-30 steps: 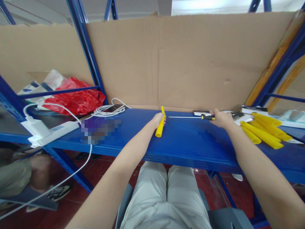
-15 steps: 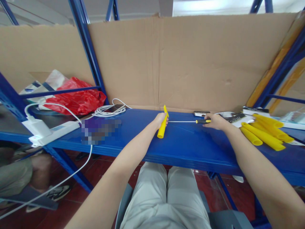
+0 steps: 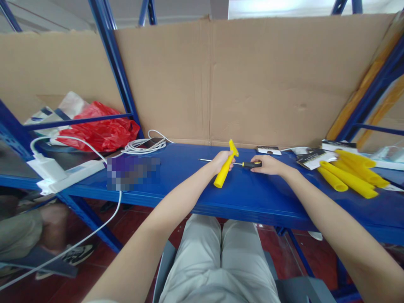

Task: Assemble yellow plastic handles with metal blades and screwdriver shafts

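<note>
Head view shows your left hand (image 3: 224,160) closed around a yellow, tube-shaped plastic handle (image 3: 223,173) over the blue metal shelf (image 3: 252,195), while your right hand (image 3: 267,164), apart from it, grips a steel-shafted screwdriver (image 3: 249,165) by its black-and-yellow end. The screwdriver's tip shows beyond your left hand.

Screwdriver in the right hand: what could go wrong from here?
The right hand grips the screwdriver, whose metal end shows beyond the left hand, so a slip might scrape that hand. The yellow piece held there could also twist if the screwdriver catches it.
</note>
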Demonstrator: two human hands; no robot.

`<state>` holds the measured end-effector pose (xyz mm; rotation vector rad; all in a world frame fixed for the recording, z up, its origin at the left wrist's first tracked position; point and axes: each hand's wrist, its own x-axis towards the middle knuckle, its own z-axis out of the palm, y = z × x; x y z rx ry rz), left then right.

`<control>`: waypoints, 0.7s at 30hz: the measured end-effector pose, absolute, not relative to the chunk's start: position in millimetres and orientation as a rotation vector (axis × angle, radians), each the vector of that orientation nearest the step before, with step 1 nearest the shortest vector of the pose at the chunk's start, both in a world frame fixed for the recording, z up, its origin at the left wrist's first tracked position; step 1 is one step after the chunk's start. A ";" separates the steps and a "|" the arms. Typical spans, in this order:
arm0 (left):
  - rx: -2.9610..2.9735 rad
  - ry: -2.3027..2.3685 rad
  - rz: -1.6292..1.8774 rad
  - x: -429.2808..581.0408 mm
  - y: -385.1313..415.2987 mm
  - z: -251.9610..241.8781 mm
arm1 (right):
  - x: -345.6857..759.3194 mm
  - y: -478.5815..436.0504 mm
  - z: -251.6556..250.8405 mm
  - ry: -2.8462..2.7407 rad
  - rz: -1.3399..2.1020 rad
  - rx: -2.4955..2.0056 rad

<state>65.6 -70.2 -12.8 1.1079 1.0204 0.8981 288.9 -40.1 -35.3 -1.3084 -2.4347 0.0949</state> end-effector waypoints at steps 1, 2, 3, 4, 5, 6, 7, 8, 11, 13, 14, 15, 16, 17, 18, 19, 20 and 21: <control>1.105 1.006 0.889 66.4 -71.1 -12.3 | 287.9 -39.9 -36.3 -2.439 0.099 -1.311; 1.101 0.993 0.880 67.0 -71.8 -11.8 | 286.7 -39.6 -37.4 -2.445 0.102 -1.312; 1.096 0.981 0.869 67.5 -72.2 -11.5 | 285.2 -39.1 -38.7 -2.446 0.104 -1.310; 1.089 0.969 0.858 68.0 -72.4 -11.3 | 283.5 -38.6 -40.0 -2.439 0.104 -1.306; 1.083 0.955 0.847 68.4 -72.6 -11.2 | 281.4 -38.0 -41.4 -2.421 0.100 -1.298; 1.079 0.937 0.836 68.9 -72.6 -11.4 | 279.2 -37.3 -42.6 -2.393 0.091 -1.288; 1.077 0.919 0.827 69.5 -72.5 -11.7 | 276.7 -36.5 -43.6 -2.357 0.071 -1.272; 1.075 0.904 0.818 70.2 -72.3 -12.3 | 274.2 -35.6 -44.3 -2.318 0.041 -1.252; 1.086 0.873 0.786 72.5 -71.4 -15.0 | 268.0 -33.7 -44.3 -2.233 -0.068 -1.176; 1.099 0.852 0.768 73.8 -70.8 -16.7 | 265.7 -33.7 -43.1 -2.210 -0.118 -1.140; 1.106 0.840 0.762 74.2 -70.7 -17.3 | 265.2 -34.1 -42.5 -2.207 -0.131 -1.129; 1.110 0.831 0.758 74.5 -70.7 -17.7 | 265.0 -34.6 -42.0 -2.209 -0.138 -1.121; 1.112 0.824 0.757 74.6 -70.9 -17.7 | 265.0 -35.2 -41.7 -2.210 -0.143 -1.112; 1.114 0.822 0.756 74.6 -71.2 -17.4 | 265.1 -35.8 -41.5 -2.211 -0.146 -1.104; 1.115 0.822 0.755 74.5 -71.6 -17.0 | 265.2 -36.4 -41.5 -2.209 -0.146 -1.096; 1.116 0.823 0.753 74.5 -72.0 -16.4 | 265.2 -37.0 -41.5 -2.208 -0.142 -1.088; 1.118 0.826 0.751 74.4 -72.3 -15.9 | 265.2 -37.5 -41.5 -2.208 -0.135 -1.081; 1.118 0.831 0.748 74.4 -72.4 -15.5 | 265.0 -38.0 -41.5 -2.208 -0.127 -1.074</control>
